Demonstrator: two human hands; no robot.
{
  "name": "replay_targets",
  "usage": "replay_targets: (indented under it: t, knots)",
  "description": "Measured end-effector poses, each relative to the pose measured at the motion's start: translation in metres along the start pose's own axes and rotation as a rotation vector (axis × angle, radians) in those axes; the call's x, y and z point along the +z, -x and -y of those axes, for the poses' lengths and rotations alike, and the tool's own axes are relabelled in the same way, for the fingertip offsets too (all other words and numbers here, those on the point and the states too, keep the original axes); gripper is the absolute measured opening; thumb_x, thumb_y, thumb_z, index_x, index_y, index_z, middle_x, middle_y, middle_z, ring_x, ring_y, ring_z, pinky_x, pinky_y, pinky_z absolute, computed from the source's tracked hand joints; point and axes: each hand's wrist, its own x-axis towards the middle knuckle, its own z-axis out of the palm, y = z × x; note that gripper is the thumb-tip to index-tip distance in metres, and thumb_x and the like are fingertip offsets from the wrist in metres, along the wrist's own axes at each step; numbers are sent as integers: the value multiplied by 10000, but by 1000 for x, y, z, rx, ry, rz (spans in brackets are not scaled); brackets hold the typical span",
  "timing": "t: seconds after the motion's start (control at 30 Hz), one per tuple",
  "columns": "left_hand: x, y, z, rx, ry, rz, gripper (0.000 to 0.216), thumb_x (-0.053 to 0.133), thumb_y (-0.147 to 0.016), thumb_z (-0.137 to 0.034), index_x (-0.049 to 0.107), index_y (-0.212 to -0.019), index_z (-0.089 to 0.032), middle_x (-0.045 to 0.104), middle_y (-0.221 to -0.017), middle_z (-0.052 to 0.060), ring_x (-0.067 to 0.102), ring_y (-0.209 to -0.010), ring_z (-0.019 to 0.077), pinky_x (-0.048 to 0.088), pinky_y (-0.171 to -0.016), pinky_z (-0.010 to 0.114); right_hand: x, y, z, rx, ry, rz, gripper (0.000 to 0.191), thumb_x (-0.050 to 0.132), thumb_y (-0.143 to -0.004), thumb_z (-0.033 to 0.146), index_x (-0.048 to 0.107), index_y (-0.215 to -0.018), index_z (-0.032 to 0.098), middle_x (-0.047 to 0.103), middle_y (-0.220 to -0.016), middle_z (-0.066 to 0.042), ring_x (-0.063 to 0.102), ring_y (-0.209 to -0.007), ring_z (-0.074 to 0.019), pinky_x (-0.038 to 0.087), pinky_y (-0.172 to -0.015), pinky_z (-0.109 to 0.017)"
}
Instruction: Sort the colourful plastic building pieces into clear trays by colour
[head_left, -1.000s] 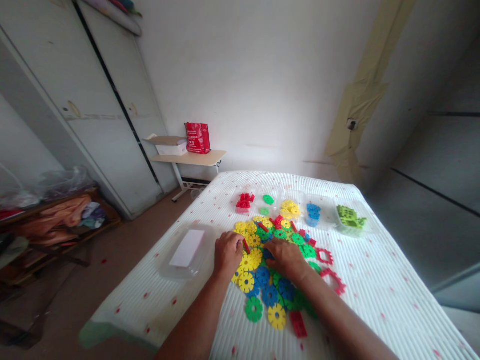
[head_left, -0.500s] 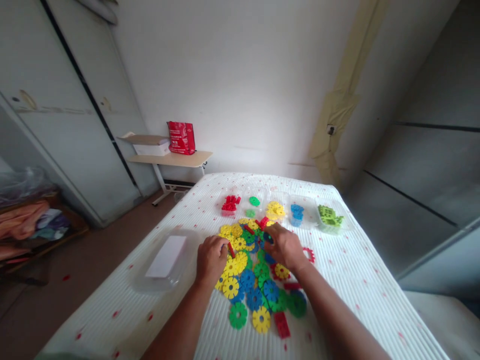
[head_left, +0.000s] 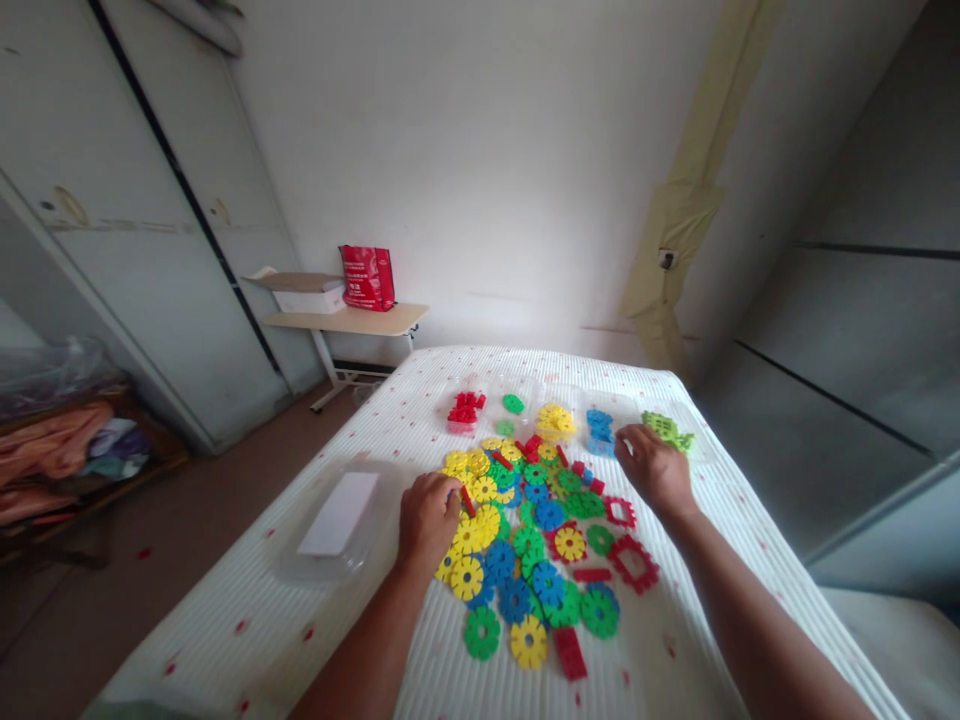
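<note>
A heap of flat plastic gear-shaped pieces [head_left: 529,545] in yellow, blue, green and red lies on the white dotted cover [head_left: 697,610]. My left hand [head_left: 426,515] rests closed at the heap's left edge, its fingers curled on a small red piece [head_left: 466,500]. My right hand [head_left: 656,468] reaches to the far right, its fingers bent together beside the blue pieces [head_left: 598,426]. What it holds is hidden. A row of clear trays behind the heap carries red pieces [head_left: 465,410], a green disc [head_left: 513,403], yellow pieces [head_left: 555,420] and light green pieces [head_left: 666,430].
A clear plastic box with a white sheet [head_left: 337,515] lies left of my left hand. A side table [head_left: 352,320] with a red bag [head_left: 367,277] stands by the far wall. Grey wardrobe doors [head_left: 150,260] and a cluttered shelf [head_left: 60,450] are on the left.
My right hand has left the middle of the heap and moved right and away to the blue pieces. My left hand stays at the heap's left edge with the red piece.
</note>
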Motion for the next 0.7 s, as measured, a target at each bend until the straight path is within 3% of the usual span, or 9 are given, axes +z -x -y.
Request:
replay_targets:
  t: [0.17,0.27,0.47,0.7]
  knots:
    - [0,1,-1,-5,9,-2,173,483,-760,-125,627,-782,-218,668,-867,17,571,-891,191,424,-797,310,7,44,-14,-172,-23,60,354,344,-906,318,654,-822,168,664,-804,-74,607,-659,-145,378,-568,-226]
    - [-1,1,-2,-10,11,-2,184,481,-757,-111,627,-779,-222,664,-861,16,570,-890,183,428,-801,300,17,60,-25,-147,-66,68,353,344,-903,330,650,-832,169,663,-785,-75,617,-644,-154,399,-568,-234]
    - [-1,2,-1,-18,25,-17,195,476,-760,-98,630,-795,-212,662,-859,19,564,-881,183,431,-804,304,34,64,-36,-18,-203,53,313,373,-874,346,642,-868,186,683,-857,-85,650,-710,-172,461,-621,-254]
    - [1,1,2,-3,32,-24,199,470,-759,-87,625,-784,-210,653,-852,20,555,-880,181,434,-816,306,41,64,-41,-17,-253,-34,322,397,-844,396,644,-794,196,693,-776,-63,654,-649,-171,470,-573,-246]
